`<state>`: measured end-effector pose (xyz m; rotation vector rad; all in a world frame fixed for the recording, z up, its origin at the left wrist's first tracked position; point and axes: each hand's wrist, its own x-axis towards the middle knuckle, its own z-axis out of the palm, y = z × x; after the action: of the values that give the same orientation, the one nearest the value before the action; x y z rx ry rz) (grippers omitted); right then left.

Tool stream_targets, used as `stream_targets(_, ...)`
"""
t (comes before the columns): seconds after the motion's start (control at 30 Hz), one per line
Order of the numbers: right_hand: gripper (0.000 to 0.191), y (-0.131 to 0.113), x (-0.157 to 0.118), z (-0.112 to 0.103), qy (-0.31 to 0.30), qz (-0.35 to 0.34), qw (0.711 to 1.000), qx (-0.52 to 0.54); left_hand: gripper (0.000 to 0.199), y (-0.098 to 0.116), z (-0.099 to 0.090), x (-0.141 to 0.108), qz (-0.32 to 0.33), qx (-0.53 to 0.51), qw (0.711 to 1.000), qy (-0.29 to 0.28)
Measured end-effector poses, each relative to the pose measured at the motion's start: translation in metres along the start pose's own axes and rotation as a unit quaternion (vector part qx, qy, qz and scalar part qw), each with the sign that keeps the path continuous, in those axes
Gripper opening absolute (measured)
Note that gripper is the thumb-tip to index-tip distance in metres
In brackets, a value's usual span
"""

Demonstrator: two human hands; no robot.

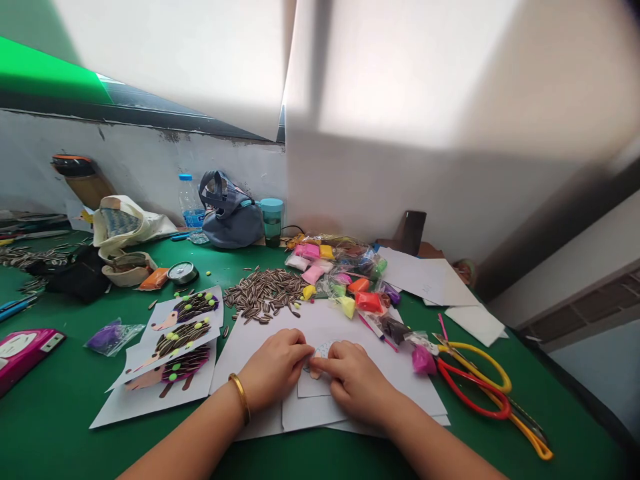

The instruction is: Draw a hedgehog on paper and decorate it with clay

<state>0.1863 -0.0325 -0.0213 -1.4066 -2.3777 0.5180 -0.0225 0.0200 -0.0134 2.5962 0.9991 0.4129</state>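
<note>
**Operator:** Where is the workpiece located?

**Instructor:** The peach piece point(315, 375), apparently soft clay, is located directly under the fingertips, on a small sheet point(313, 389) marked with a pale scalloped outline point(327, 348). Larger white sheets point(301, 417) are laid beneath it on the green worktop point(70, 447).

**Operator:** How are the fingers positioned?

**Instructor:** On the left hand point(274, 369), thumb and forefinger are held close together at the left edge of the piece; whether anything is pinched between them cannot be told. On the right hand point(360, 380), the forefinger is extended over the piece and the other fingers are curled; whether a grip is applied cannot be told either.

**Operator:** Which step is in hand?

**Instructor:** Pressing or shaping of the piece against the outline is judged to be in hand. An early step is inferred: no seeds are seen on the outline, whereas the hedgehog cards point(183, 363), to the left of the left fingers, are already dressed with them.

**Operator:** What is called for by the next move?

**Instructor:** Light, even fingertip pressure is judged to be required, with the sheet kept steady; if the clay is dragged sideways, the outline may be overrun. Sunflower seeds point(270, 290) are heaped beyond the left fingers, clay packets point(370, 302) are placed beyond the right fingers, and scissors point(474, 379) are laid to their right.
</note>
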Motion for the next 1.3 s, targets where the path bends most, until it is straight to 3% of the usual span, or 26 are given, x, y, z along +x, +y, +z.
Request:
stream_targets(0.57,0.056,0.0045,0.0029,0.0007,0.019,0.008,0.999,0.027,0.024,-0.0004,-0.0013,-0.0013,-0.005,-0.005,1.0,0.005)
stream_targets(0.93,0.046,-0.0028,0.001,-0.0004,0.004,0.01,1.0,0.004,0.032,-0.0064,0.0019,-0.0013,-0.014,-0.02,1.0,0.013)
stream_targets(1.3,0.054,-0.0016,0.0013,-0.0017,-0.003,0.008,1.0,0.002,0.031,-0.0066,0.0017,-0.0017,-0.006,-0.016,1.0,0.017)
